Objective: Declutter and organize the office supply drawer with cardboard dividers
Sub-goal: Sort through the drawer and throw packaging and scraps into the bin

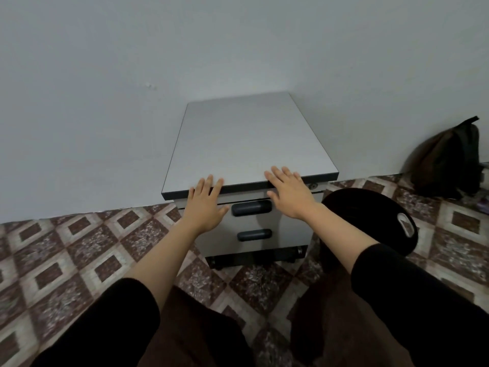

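Left hand (pixel 205 205), right hand (pixel 289 193): flat, fingers spread, empty, at drawer cabinet (pixel 246 139) front edge. Top drawer handle (pixel 251 207) between them, below fingertips, long axis sideways; both equally near.

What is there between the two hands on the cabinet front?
In the head view, the upper drawer handle lies between the left hand and the right hand.

1. A plain pale grey wall (pixel 105 75) fills the upper half, evenly and softly lit.
2. The floor (pixel 66 247) is tiled in diamonds of speckled maroon and cream.
3. A round black stool (pixel 375 213) with a handle slot stands at the right.
4. A dark backpack (pixel 447 160) leans against the wall, far right.
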A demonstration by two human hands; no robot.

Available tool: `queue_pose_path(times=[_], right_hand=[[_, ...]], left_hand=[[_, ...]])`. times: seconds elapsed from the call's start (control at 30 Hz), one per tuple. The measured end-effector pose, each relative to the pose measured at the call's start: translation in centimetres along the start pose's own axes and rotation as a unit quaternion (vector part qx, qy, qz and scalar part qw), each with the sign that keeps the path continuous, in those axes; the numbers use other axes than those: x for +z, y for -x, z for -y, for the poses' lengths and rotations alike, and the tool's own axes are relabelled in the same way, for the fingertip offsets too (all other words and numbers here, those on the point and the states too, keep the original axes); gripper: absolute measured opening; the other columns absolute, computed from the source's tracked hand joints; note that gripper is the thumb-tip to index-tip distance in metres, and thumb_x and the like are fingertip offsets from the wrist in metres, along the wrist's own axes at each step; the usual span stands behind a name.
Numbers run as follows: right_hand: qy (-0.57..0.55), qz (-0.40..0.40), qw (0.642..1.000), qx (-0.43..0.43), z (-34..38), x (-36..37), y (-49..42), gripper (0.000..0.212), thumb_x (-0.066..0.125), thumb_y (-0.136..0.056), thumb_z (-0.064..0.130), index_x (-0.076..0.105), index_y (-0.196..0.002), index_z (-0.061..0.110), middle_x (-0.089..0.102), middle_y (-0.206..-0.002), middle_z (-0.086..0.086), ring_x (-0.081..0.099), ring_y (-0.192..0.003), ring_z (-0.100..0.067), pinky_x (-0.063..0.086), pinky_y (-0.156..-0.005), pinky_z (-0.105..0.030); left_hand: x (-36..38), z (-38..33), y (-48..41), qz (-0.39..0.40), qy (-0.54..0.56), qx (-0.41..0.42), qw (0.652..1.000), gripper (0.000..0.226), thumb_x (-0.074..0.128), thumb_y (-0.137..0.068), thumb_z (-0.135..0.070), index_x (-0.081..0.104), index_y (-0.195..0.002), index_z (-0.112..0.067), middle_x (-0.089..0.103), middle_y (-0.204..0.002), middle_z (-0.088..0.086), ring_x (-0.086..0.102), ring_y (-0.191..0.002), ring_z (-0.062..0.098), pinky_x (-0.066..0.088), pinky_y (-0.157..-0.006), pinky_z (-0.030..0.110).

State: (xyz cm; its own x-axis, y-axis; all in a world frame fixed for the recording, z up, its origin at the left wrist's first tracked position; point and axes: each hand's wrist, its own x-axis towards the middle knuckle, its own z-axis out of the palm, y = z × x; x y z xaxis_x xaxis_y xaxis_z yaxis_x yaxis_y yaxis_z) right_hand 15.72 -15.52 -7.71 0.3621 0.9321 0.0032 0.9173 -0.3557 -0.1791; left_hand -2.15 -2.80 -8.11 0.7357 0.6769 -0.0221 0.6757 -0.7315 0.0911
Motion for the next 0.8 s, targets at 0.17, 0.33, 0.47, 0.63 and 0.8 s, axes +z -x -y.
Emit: queue_pose_path(times=[0.17,0.33,0.47,0.63,0.8], right_hand=[[-0.003,-0.011,1.0,-0.001,0.0,0.3,0.1,0.056,0.03,-0.101,0.032,0.008,-0.151,0.019,0.001,-0.159,-0.004,0.0,-0.146,-0.025,0.0,-0.117,-0.039],[0.015,-0.038,0.999,0.011,0.7,1.2,0.8,0.059,0.031,-0.1,0.039,0.009,-0.151,0.018,0.003,-0.159,-0.005,0.001,-0.146,-0.027,0.005,-0.117,-0.043],[0.018,-0.063,0.998,0.013,0.6,1.7,0.8,0.059,0.034,-0.1,0.039,0.011,-0.151,0.018,0.006,-0.159,-0.002,0.001,-0.146,-0.025,0.003,-0.117,-0.045],[-0.19,-0.296,0.936,0.008,1.9,6.0,2.3,0.031,0.053,-0.091,0.022,0.065,-0.11,0.001,0.06,-0.125,-0.014,0.051,-0.123,-0.029,0.038,-0.103,-0.042],[-0.302,-0.14,0.938,0.091,2.4,13.0,3.4,0.026,0.058,-0.092,0.028,0.069,-0.09,0.004,0.066,-0.082,-0.007,0.062,-0.077,-0.02,0.042,-0.063,-0.024]], left_hand=[[0.5,-0.2,0.9,-0.009,0.023,0.002,1.0,0.072,0.043,-0.097,-0.038,-0.001,-0.149,-0.019,-0.009,-0.157,0.005,-0.011,-0.144,0.025,0.0,-0.116,0.039],[1.8,-0.2,1.3,-0.046,0.05,0.004,0.998,0.076,0.047,-0.095,-0.034,-0.004,-0.149,-0.017,-0.011,-0.157,0.005,-0.016,-0.143,0.024,-0.001,-0.116,0.036],[2.7,-0.4,1.4,-0.089,0.052,0.014,0.995,0.078,0.051,-0.093,-0.032,-0.001,-0.149,-0.015,-0.008,-0.157,0.006,-0.014,-0.143,0.026,0.003,-0.116,0.035],[5.4,-0.8,2.4,-0.234,0.115,0.067,0.963,0.056,0.06,-0.086,-0.01,0.039,-0.138,-0.004,0.023,-0.151,0.018,0.017,-0.141,0.034,0.021,-0.111,0.034],[12.8,-1.0,4.7,-0.102,0.25,-0.023,0.962,0.036,0.057,-0.089,-0.013,0.051,-0.125,-0.006,0.045,-0.136,0.014,0.045,-0.122,0.029,0.041,-0.096,0.032]])
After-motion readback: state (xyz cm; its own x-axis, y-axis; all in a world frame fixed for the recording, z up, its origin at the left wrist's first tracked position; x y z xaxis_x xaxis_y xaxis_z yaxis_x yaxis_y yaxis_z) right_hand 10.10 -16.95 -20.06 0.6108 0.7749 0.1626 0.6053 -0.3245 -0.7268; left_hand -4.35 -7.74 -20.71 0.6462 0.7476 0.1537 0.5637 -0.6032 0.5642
